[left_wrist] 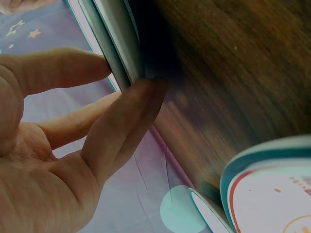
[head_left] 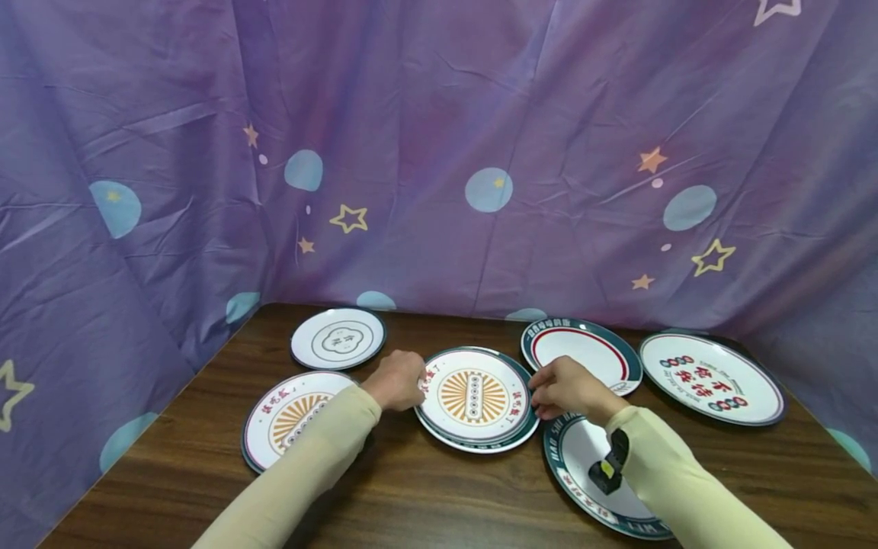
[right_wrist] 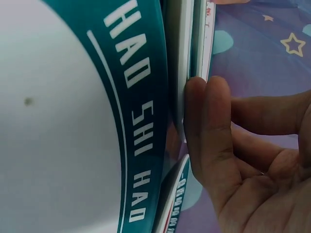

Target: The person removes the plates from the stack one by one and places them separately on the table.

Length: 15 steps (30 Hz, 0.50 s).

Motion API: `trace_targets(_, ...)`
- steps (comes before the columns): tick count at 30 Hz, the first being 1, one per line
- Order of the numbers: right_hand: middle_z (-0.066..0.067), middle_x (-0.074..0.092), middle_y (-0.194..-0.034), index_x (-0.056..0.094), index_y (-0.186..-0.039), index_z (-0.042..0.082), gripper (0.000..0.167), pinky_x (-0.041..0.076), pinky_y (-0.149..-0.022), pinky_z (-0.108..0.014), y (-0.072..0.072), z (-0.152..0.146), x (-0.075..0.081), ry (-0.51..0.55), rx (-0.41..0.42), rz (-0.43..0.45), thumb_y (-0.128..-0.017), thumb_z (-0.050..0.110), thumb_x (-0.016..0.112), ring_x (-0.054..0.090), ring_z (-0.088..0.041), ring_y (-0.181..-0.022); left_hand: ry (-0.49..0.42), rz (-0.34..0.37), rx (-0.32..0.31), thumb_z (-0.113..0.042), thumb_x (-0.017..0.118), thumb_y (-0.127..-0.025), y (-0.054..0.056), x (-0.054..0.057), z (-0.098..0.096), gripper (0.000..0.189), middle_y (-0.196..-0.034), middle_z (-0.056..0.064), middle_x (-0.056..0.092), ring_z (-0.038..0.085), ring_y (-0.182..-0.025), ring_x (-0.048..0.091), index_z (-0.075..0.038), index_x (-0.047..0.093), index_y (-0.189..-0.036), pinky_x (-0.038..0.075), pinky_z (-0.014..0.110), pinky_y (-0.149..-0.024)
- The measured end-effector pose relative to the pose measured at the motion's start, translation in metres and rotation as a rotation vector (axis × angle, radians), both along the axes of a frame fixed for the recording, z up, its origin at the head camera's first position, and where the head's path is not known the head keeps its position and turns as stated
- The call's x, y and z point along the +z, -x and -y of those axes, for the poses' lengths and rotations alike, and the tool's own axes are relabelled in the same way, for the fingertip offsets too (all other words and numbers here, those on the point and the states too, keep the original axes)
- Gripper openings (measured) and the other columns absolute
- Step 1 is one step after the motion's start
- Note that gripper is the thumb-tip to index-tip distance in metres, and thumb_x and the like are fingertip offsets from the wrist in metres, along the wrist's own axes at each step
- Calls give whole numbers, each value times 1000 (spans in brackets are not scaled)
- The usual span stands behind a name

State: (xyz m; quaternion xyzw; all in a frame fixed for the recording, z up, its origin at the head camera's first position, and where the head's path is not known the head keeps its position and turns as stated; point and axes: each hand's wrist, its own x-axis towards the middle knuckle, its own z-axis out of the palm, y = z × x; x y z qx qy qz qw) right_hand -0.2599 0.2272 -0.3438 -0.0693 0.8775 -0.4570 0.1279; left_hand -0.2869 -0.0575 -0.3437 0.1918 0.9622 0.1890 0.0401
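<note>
Between my hands is a small stack of plates (head_left: 475,438). The top plate (head_left: 446,415) is white with an orange sunburst and red characters, and a wider teal-rimmed one lies beneath. My left hand (head_left: 401,379) grips the stack's left edge. In the left wrist view its thumb (left_wrist: 73,68) is at the upper rims and its fingers (left_wrist: 116,121) reach the underside. My right hand (head_left: 568,387) holds the right edge. The right wrist view shows two fingertips (right_wrist: 218,92) against the rims, with the thumb tip partly hidden behind them.
A sunburst plate (head_left: 264,427) lies under my left forearm, with a grey-patterned plate (head_left: 322,343) behind it. At right are a red-ringed plate (head_left: 562,347), a large "HAO SHI HAO" plate (head_left: 579,457) and an oval platter (head_left: 748,385). A purple curtain (head_left: 425,152) backs the wooden table (head_left: 425,503).
</note>
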Motion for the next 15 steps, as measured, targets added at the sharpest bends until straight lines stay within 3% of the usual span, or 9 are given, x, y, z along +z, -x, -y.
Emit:
trace_targets(5, -14, 69, -82, 56, -113, -24, 31, 60, -61, -25, 1, 1, -2, 35, -2, 10, -85, -11, 55, 67, -10, -64, 28, -40, -2, -4, 71, -73, 0, -1, 2, 34, -61, -3, 41, 14, -62, 41, -15, 46, -54, 34, 26, -56)
trace_targets(9, -13, 68, -82, 53, -118, -27, 35, 59, -62, -22, 1, 1, -4, 75, 2, 17, -85, -14, 49, 66, -9, -64, 25, -45, 12, -6, 74, -73, 0, -2, 3, 7, -77, 3, 63, 19, -76, 56, -7, 67, -71, 48, 31, -69)
trace_targets(12, -12, 67, -82, 51, -120, -27, 37, 58, -61, -22, -1, -1, -5, 85, -2, 20, -85, -15, 48, 66, -9, -64, 16, -38, 10, -8, 76, -73, 1, -2, 3, 21, -99, 9, 74, 25, -95, 65, -4, 76, -94, 54, 38, -86)
trace_targets(15, -12, 66, -84, 51, -122, -27, 37, 58, -61, -22, -2, -1, -7, 82, 1, 13, -87, -15, 49, 65, -9, -64, 9, -24, 12, -10, 77, -73, 3, -4, 3, 35, -114, 10, 74, 28, -110, 66, -6, 76, -107, 53, 41, -97)
